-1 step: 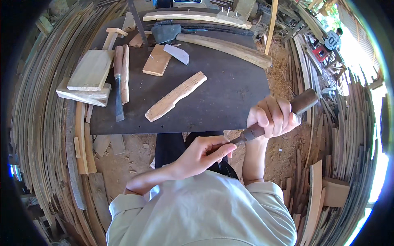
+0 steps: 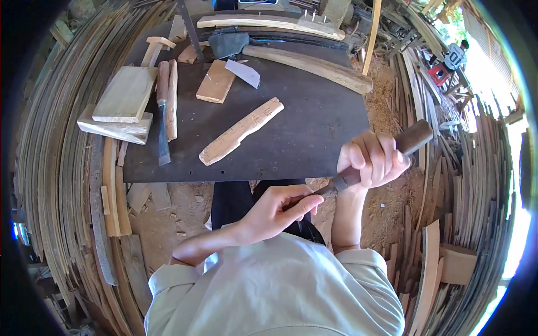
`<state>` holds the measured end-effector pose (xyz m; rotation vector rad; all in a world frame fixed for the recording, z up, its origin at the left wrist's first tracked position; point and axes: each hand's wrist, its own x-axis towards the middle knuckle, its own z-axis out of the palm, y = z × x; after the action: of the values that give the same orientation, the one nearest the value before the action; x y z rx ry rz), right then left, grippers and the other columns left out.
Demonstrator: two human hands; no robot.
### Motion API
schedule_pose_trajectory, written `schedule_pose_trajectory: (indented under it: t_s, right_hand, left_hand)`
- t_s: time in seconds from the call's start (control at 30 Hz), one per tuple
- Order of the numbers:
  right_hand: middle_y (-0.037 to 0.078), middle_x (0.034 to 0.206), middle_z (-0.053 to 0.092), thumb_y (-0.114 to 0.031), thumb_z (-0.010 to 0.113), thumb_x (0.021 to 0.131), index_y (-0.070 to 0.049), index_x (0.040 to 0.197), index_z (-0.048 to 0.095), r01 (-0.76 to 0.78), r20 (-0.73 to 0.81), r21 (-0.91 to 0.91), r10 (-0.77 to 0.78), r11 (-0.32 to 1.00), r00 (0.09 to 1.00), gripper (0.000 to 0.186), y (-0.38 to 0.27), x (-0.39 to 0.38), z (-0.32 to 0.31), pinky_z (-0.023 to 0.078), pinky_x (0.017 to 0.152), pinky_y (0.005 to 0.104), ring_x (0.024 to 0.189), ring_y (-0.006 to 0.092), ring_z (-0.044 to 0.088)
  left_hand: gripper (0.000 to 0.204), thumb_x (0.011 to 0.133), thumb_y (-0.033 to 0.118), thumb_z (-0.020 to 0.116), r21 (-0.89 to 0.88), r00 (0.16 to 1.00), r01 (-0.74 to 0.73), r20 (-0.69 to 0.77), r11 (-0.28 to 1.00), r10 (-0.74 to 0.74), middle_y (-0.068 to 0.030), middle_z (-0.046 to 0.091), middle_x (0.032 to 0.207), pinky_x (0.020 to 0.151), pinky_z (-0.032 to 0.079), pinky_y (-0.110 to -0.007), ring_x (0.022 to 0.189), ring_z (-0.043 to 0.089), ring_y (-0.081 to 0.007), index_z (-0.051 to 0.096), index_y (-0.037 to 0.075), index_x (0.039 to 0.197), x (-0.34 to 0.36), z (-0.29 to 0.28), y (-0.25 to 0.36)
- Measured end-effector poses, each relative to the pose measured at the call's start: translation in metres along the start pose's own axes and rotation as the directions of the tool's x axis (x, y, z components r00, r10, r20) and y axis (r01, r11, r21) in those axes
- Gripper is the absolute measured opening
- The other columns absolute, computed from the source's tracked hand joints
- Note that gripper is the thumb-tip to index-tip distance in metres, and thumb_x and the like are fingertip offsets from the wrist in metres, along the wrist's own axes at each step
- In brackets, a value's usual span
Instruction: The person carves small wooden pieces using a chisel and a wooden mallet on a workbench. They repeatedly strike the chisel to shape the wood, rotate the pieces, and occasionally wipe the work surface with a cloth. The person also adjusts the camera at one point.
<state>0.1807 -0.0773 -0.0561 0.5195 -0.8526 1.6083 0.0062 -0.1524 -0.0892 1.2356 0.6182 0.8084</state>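
A chisel with a dark wooden handle (image 2: 413, 138) slants across in front of my body, over the table's near right edge. My right hand (image 2: 371, 159) is closed round the handle, with the butt sticking out to the right. Below the ferrule, my left hand (image 2: 283, 210) pinches the metal part between thumb and fingers. The rest of the blade is hidden by the left hand. A notched piece of pale wood (image 2: 241, 132) lies apart from both hands on the dark table (image 2: 314, 131). Farther left rests another chisel (image 2: 163, 115) with a wooden handle and long flat blade.
Two stacked wood blocks (image 2: 124, 95) and a wooden mallet-like piece (image 2: 157, 47) sit at the left. A brown block (image 2: 216, 82) and a curved timber (image 2: 311, 68) lie farther back. Long wood strips are piled on both sides. A person (image 2: 455, 55) sits at the far right.
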Motion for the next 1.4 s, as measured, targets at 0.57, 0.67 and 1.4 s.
schedule_pose_trajectory:
  t_s: [0.57,0.67,1.4]
  right_hand:
    - [-0.006,0.037,0.025,-0.014,0.044,0.085,-0.017,0.056,0.032,-0.253,-0.588,-0.446,-0.069,0.859,0.806,0.032,0.012,0.015,0.008,0.029,0.06,0.0243,0.029,0.0074,0.014]
    - [-0.006,0.038,0.025,-0.015,0.043,0.086,-0.016,0.058,0.031,-0.285,-0.511,-0.407,0.042,0.868,0.859,0.03,0.008,0.013,-0.003,0.032,0.062,0.027,0.029,0.0071,0.014]
    - [0.003,0.043,0.044,-0.006,0.064,0.075,-0.004,0.049,0.045,-0.32,-0.041,-0.632,0.382,0.706,0.923,0.032,0.002,-0.026,0.032,0.034,0.041,0.0339,0.035,0.0163,0.04]
  left_hand:
    - [0.029,0.096,0.022,0.048,0.555,0.951,-0.152,-0.143,0.818,0.273,-0.0122,0.04,0.048,0.042,0.033,-0.035,0.039,0.044,-0.024,0.048,0.002,0.075,0.004,-0.014,-0.032]
    - [0.031,0.097,0.023,0.046,0.536,0.956,-0.14,-0.144,0.832,0.254,-0.0115,0.039,0.047,0.042,0.032,-0.035,0.039,0.042,-0.0239,0.046,0.003,0.074,0.003,-0.015,-0.034]
    - [0.051,0.077,0.024,0.07,0.954,0.731,0.176,-0.293,0.245,0.616,-0.0107,0.053,0.121,0.096,0.041,-0.041,0.113,0.05,-0.0301,0.052,0.007,0.121,-0.033,-0.097,-0.014]
